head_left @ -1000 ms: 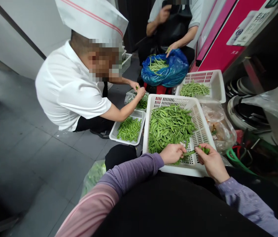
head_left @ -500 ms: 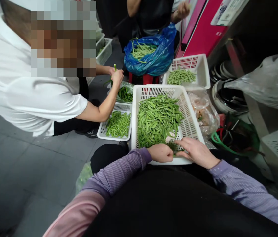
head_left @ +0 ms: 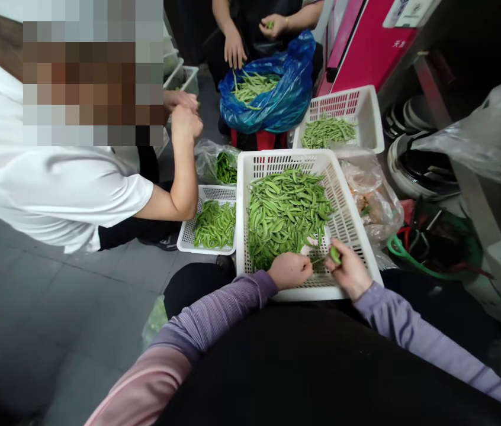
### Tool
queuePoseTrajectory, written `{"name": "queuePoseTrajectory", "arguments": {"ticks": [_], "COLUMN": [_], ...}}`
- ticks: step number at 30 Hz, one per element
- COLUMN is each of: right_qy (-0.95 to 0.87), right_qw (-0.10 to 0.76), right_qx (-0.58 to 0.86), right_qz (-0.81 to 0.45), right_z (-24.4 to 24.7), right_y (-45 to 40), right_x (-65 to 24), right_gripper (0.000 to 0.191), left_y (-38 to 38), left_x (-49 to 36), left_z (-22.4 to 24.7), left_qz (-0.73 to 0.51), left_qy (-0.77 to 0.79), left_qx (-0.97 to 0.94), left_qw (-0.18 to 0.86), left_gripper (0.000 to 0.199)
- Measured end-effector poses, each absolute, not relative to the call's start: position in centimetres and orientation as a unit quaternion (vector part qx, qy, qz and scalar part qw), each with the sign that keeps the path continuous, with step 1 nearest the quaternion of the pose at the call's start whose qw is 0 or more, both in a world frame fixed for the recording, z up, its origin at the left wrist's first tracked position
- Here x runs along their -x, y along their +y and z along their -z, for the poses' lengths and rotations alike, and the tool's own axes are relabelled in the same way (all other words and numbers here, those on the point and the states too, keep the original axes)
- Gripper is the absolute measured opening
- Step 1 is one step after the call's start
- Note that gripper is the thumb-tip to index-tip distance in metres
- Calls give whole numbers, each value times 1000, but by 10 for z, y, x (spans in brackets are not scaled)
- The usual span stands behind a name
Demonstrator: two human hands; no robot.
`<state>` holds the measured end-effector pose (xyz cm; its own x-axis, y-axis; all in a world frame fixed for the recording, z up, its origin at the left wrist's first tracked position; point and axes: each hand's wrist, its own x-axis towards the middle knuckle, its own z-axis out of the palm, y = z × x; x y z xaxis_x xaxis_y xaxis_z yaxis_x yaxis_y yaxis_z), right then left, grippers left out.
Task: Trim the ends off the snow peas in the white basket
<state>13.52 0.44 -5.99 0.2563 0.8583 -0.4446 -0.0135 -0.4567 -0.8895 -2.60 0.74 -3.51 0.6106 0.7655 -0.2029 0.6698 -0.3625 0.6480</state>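
A large white slotted basket (head_left: 349, 213) stands against my lap, mostly filled with a heap of green snow peas (head_left: 283, 207). Over its near end, my right hand (head_left: 349, 269) is closed on a snow pea pod (head_left: 334, 255) that shows between thumb and fingers. My left hand (head_left: 291, 271) is curled shut just to the left, by the front of the heap. A thin green strand seems to run between the two hands. What lies inside the left fist is hidden.
Left stands a small white basket (head_left: 180, 241) of green pods, near a co-worker's bent arm (head_left: 174, 177). Behind are a blue plastic bag (head_left: 268, 118) of long beans, another person's hands (head_left: 234, 47) and a white basket (head_left: 372, 121) of beans. Right is a green-rimmed basket (head_left: 404, 260).
My right hand has gone from outstretched fingers to gripping a pod, raised slightly. The left fist stays nearly in place. Across from me, a person's hands have come down near the blue bag.
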Motion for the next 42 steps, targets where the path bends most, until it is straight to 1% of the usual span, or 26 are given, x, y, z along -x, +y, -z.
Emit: {"name": "queuePoseTrajectory", "arguments": {"ticks": [1,2,5,8,10,13,16,18,19,21,22,25,27,29,35,37,39,42], "right_qy": [-329,-363,-407,-445,-464,-484,-504,-524,-535,-547,-539,-435,-353,-305,-287,-283,-283,-281], "right_qw": [388,329,243,161,108,51,18,28,49,128,182,335,397,426,422,390,338,284], "right_qx": [723,762,796,816,825,823,814,813,811,794,778,689,640,622,609,612,615,604], "right_qz": [-468,-423,-377,-331,-304,-293,-287,-252,-232,-231,-268,-472,-556,-582,-607,-627,-654,-690], "right_z": [68,76,97,117,129,137,131,118,110,93,85,69,63,60,55,48,38,18], "right_y": [17,31,63,78,81,82,79,73,68,52,43,12,-3,-11,-12,-12,-11,-10], "right_x": [-146,-157,-179,-177,-169,-162,-166,-171,-172,-170,-165,-143,-128,-119,-117,-114,-113,-120], "right_gripper": [26,22,16,11,12,13,12,13,14,18,21,28,31,32,31,31,32,35], "left_y": [6,5,4,6,7,8,8,9,10,11,10,6,2,-2,-7,-7,-3,16], "left_x": [26,26,27,29,29,28,27,26,26,24,23,18,15,14,18,18,21,30], "left_z": [39,42,49,53,53,53,51,47,45,40,38,33,31,29,25,23,23,26], "left_qz": [-25,14,88,64,53,83,81,49,29,-6,-15,-9,-2,-2,-1,-14,-33,-55], "left_qy": [417,403,371,386,392,362,353,394,422,469,479,450,426,420,380,384,400,494], "left_qx": [-839,-850,-859,-859,-858,-860,-862,-850,-839,-815,-808,-817,-835,-847,-871,-870,-859,-801], "left_qw": [347,339,341,330,327,351,356,347,342,339,344,361,349,327,310,310,317,333], "left_gripper": [25,25,25,35,38,36,32,29,28,29,30,31,31,31,31,30,29,31]}}
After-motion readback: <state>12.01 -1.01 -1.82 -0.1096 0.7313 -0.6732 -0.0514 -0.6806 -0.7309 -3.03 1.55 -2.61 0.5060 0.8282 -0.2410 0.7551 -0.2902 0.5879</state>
